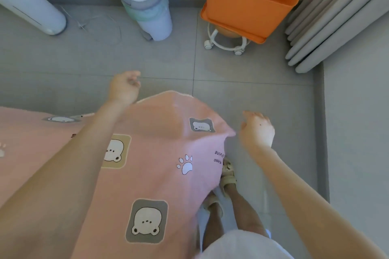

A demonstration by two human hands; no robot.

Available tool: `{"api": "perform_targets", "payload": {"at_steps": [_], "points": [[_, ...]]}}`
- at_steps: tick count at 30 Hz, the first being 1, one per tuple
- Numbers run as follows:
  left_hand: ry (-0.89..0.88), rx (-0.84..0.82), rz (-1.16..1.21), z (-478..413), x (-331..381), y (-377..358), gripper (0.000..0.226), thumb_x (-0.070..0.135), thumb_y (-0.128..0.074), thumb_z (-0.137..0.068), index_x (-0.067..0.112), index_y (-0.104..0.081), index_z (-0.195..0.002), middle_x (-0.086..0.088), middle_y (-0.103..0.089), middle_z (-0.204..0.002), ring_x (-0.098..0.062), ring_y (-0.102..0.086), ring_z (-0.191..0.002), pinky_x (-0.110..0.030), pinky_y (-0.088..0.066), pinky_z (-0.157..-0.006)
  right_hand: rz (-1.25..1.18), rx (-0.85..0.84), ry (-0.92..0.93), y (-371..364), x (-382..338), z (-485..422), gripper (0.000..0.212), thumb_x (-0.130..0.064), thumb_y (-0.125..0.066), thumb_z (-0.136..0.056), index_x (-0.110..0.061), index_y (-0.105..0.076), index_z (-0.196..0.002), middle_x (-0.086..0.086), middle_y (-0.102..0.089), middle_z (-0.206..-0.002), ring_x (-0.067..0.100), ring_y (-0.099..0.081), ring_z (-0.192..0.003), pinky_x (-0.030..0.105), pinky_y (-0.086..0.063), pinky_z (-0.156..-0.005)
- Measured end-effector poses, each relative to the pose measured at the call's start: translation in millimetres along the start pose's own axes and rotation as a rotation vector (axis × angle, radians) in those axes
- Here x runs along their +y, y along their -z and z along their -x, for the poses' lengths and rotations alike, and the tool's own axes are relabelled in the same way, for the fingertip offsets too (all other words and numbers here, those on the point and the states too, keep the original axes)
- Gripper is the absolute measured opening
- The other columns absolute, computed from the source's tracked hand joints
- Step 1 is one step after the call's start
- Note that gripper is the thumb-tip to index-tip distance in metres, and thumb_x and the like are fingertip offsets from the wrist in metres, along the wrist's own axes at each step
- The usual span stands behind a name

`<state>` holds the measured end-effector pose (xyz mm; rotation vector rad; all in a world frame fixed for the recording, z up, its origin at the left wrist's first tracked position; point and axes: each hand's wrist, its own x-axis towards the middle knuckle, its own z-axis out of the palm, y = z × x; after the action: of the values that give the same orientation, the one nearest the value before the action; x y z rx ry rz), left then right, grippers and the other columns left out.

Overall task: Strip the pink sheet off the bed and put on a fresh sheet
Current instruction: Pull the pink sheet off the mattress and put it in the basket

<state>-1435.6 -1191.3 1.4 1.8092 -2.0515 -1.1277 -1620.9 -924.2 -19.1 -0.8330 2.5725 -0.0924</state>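
The pink sheet [160, 153], printed with bear faces and paw marks, covers the bed from the lower left to the middle of the view, and its corner is lifted over the floor. My left hand [124, 87] hovers just beyond the sheet's far edge with fingers loosely curled and nothing in them. To the right, my right hand [257, 130] is beside the sheet's pointed corner [230, 132] with its fingers spread. The corner tip reaches my thumb, and motion blur hides any grip. No fresh sheet is in view.
On the grey tile floor stand a white tower appliance [31, 4], a lidded bin [147, 2] and an orange basket on a wheeled stool [250, 0]. Grey curtains [341, 12] hang at the right. My sandalled feet [228, 174] are beside the bed.
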Motion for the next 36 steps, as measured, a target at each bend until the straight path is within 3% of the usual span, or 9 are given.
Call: {"api": "perform_targets", "payload": {"at_steps": [2,5,8,15,18,25,31,34,36], "points": [[0.067,-0.001,-0.016,14,-5,13,0.032,-0.002,-0.046,-0.093,0.002,-0.059,-0.122,-0.008,-0.057,-0.105,0.000,-0.058,-0.083,-0.007,-0.038,-0.069,-0.015,-0.021,0.045,14,-15,1,0.017,-0.002,-0.049,-0.082,-0.007,-0.061,-0.093,0.016,-0.062,-0.099,0.035,-0.055,-0.093,0.029,-0.033,-0.063],[0.110,-0.007,-0.063,26,-7,34,0.030,0.000,-0.049,-0.092,0.003,-0.063,-0.119,-0.016,-0.064,-0.116,-0.027,-0.059,-0.108,-0.022,-0.042,-0.091,-0.062,-0.105,0.104,36,-40,2,0.013,-0.005,-0.046,-0.085,-0.010,-0.055,-0.077,0.016,-0.061,-0.087,0.034,-0.053,-0.080,0.028,-0.031,-0.060],[0.126,-0.027,-0.078,35,11,56,0.026,0.003,-0.053,-0.092,0.000,-0.065,-0.115,-0.017,-0.064,-0.120,-0.028,-0.058,-0.113,-0.028,-0.039,-0.097,-0.067,-0.216,0.201,62,-70,-4,0.021,-0.009,-0.043,-0.089,-0.015,-0.047,-0.069,0.010,-0.053,-0.079,0.030,-0.047,-0.074,0.028,-0.031,-0.060],[0.025,-0.166,-0.020,30,107,139,0.010,0.016,-0.054,-0.094,0.012,-0.064,-0.094,-0.012,-0.063,-0.080,-0.011,-0.057,-0.070,-0.026,-0.044,-0.066,0.023,-0.436,0.540,163,-165,-59,0.023,-0.021,-0.047,-0.091,-0.013,-0.059,-0.074,0.011,-0.064,-0.090,0.031,-0.059,-0.089,0.031,-0.045,-0.077],[-0.016,-0.071,0.012,20,153,190,0.013,0.019,-0.054,-0.095,0.013,-0.065,-0.098,-0.007,-0.066,-0.076,0.003,-0.055,-0.053,-0.022,-0.045,-0.061,0.123,-0.420,0.759,220,-217,-93,0.027,-0.026,-0.048,-0.094,-0.008,-0.068,-0.098,0.013,-0.068,-0.103,0.030,-0.061,-0.101,0.031,-0.045,-0.080],[0.018,0.292,0.199,15,212,308,0.012,0.019,-0.054,-0.095,0.022,-0.065,-0.091,0.015,-0.065,-0.059,0.001,-0.059,-0.057,-0.007,-0.043,-0.054,0.254,-0.352,1.173,321,-355,-149,0.028,-0.030,-0.050,-0.095,-0.011,-0.069,-0.099,0.007,-0.069,-0.100,0.024,-0.060,-0.097,0.028,-0.042,-0.074],[0.102,0.563,0.258,3,182,395,0.015,0.022,-0.055,-0.094,0.032,-0.064,-0.086,0.009,-0.069,-0.075,-0.002,-0.060,-0.060,-0.008,-0.044,-0.057,0.300,-0.382,1.438,329,-507,-153,0.028,-0.031,-0.051,-0.094,-0.010,-0.070,-0.093,0.000,-0.058,-0.077,0.015,-0.050,-0.075,0.028,-0.043,-0.072],[0.174,0.655,0.262,-16,149,439,0.013,0.018,-0.055,-0.094,0.024,-0.067,-0.088,0.001,-0.068,-0.070,-0.002,-0.060,-0.060,-0.006,-0.043,-0.057,0.319,-0.395,1.534,312,-592,-144,0.031,-0.028,-0.051,-0.093,-0.003,-0.068,-0.088,0.011,-0.066,-0.082,0.013,-0.047,-0.069,0.030,-0.043,-0.067],[0.207,0.690,0.272,-32,124,474,0.013,0.016,-0.055,-0.094,0.017,-0.068,-0.092,0.001,-0.067,-0.069,-0.001,-0.059,-0.059,-0.006,-0.043,-0.057,0.340,-0.414,1.593,299,-649,-133,0.027,-0.027,-0.050,-0.094,-0.008,-0.070,-0.090,0.000,-0.065,-0.079,0.012,-0.050,-0.072,0.028,-0.043,-0.070]]}}
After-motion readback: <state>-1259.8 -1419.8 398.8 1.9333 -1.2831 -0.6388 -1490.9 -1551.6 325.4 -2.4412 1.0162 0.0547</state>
